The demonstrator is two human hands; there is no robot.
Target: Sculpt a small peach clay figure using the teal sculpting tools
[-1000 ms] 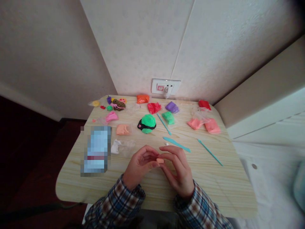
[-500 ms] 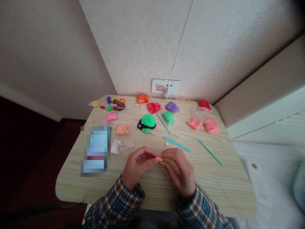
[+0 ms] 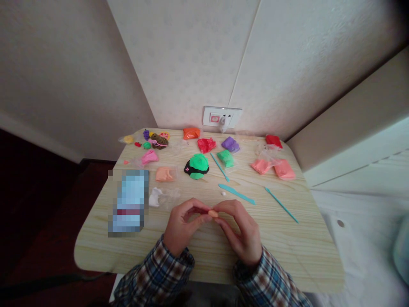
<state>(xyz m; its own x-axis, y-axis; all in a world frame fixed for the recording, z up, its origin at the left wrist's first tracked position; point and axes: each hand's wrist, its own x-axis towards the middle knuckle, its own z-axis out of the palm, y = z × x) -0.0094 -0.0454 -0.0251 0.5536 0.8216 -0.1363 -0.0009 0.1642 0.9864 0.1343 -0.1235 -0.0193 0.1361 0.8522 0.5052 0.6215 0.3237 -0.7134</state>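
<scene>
Both my hands meet over the near middle of a light wooden table (image 3: 287, 251). My left hand (image 3: 183, 228) and my right hand (image 3: 243, 230) pinch a small peach-orange lump of clay (image 3: 213, 213) between their fingertips, a little above the tabletop. Beyond the hands stands a green clay dome with a black band (image 3: 197, 166). A tiny white bit of clay (image 3: 223, 193) lies just past my right fingers, beside a flat teal modelling tool (image 3: 236, 193).
Bags of clay in orange (image 3: 191, 133), red (image 3: 206, 144), purple (image 3: 230, 143), green (image 3: 226, 157), pink (image 3: 284, 169) and peach (image 3: 165, 174) lie across the back. Two thin teal tools (image 3: 281, 204) (image 3: 220, 166) lie right of centre. A blurred phone (image 3: 129, 201) rests at left. A wall socket (image 3: 222, 116) sits behind.
The lump has been turned and squeezed between the fingertips, from a short block to a rounder, smaller-looking shape. My hands have stayed in nearly the same spot.
</scene>
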